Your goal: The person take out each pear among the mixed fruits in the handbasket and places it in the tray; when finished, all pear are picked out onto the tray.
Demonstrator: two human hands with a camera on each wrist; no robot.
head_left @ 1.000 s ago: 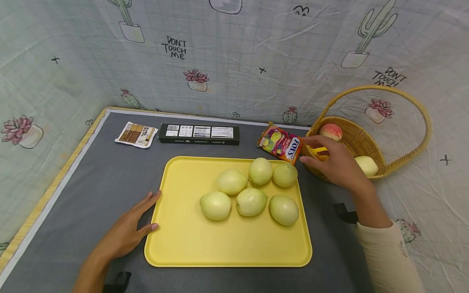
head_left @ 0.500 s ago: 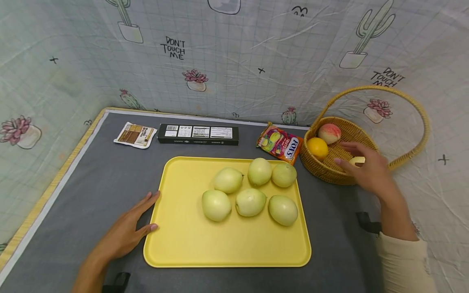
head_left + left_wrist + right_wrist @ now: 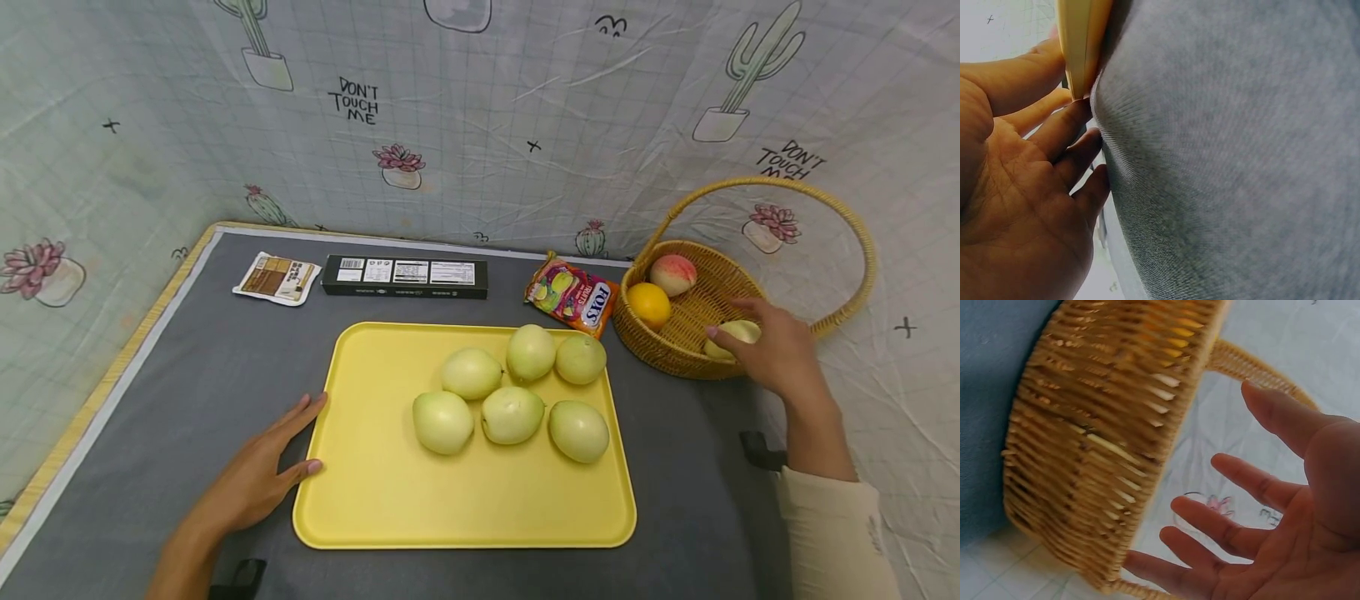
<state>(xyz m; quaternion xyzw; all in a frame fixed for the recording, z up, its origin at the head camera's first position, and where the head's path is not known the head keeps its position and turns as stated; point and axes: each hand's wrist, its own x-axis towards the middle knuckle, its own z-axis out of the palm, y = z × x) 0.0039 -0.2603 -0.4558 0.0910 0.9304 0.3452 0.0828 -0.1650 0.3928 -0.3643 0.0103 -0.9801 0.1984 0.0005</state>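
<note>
My right hand [image 3: 783, 350] is over the right side of a wicker basket [image 3: 663, 354], beside a pale yellow-green fruit [image 3: 741, 332] in it. In the right wrist view the fingers [image 3: 1247, 478] are spread above the basket rim, with nothing between them. A peach [image 3: 673, 274] and a yellow-orange fruit [image 3: 648, 305] lie in the basket's left part. At the left edge of a yellow tray [image 3: 465, 508], my left hand [image 3: 251, 479] touches the rim with extended fingers and thumb. Several pale green, pear-like fruits [image 3: 513, 415] lie on the tray.
Behind the tray lie a white-edged packet [image 3: 277, 278], a long black box [image 3: 405, 277] and a red FOX'S candy bag [image 3: 573, 293] next to the basket. The basket's tall handle [image 3: 866, 250] arches up at right. A patterned cloth [image 3: 480, 100] hangs behind the grey tabletop [image 3: 150, 400].
My right hand has left the yellow-orange fruit in the basket's left part and moved right to the pale fruit. One pear on the tray has rolled slightly. My left hand stays put.
</note>
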